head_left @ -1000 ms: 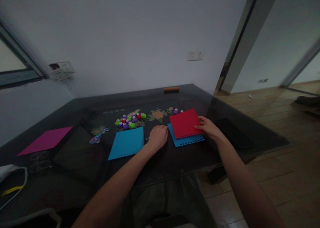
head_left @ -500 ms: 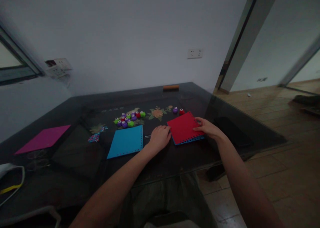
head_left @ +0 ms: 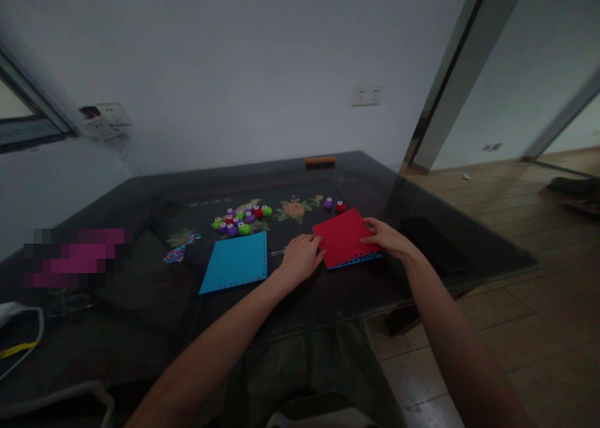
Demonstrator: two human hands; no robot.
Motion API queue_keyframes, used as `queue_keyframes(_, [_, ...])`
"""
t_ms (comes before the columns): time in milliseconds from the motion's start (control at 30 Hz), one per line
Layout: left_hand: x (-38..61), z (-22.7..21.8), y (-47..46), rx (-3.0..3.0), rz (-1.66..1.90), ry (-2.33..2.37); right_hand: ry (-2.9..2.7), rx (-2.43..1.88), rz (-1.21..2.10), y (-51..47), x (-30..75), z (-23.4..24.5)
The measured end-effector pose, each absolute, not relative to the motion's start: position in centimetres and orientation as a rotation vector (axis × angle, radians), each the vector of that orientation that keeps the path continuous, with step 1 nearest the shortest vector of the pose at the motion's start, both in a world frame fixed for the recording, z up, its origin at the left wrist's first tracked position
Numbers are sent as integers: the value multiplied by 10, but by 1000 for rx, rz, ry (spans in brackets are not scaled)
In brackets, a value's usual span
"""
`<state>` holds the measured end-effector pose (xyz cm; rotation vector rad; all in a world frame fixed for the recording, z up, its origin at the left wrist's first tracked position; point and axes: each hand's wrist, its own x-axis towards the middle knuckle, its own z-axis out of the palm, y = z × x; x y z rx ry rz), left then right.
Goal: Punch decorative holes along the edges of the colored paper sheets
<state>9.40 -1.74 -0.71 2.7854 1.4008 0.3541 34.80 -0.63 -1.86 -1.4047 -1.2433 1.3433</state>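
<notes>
A red sheet (head_left: pixel 344 239) with punched holes along its edge lies on top of a blue sheet (head_left: pixel 360 261), of which only a thin strip shows. My right hand (head_left: pixel 387 238) rests on the red sheet's right edge, fingers lying flat on it. My left hand (head_left: pixel 301 258) sits loosely curled at the sheet's left edge, fingertips touching it. A second blue sheet (head_left: pixel 235 262) with a punched border lies flat to the left of my left hand. A thin metal object (head_left: pixel 277 252) pokes out beside my left hand.
A cluster of small green, purple and red punches (head_left: pixel 239 219) sits behind the blue sheet; two more (head_left: pixel 334 205) stand behind the red one. A pink sheet (head_left: pixel 77 257) lies far left, paper scraps (head_left: pixel 177 253) near it. The dark glass table (head_left: pixel 328 297) ends close on the right.
The red sheet slid left and forward until it covers the blue sheet beneath. My left hand has moved right to touch its left edge.
</notes>
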Motion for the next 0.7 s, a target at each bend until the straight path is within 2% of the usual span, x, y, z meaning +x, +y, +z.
queue_keyframes(700, [94,-11,-18,2818,276,1391,-1256,-1434,1310,-8,344,-16])
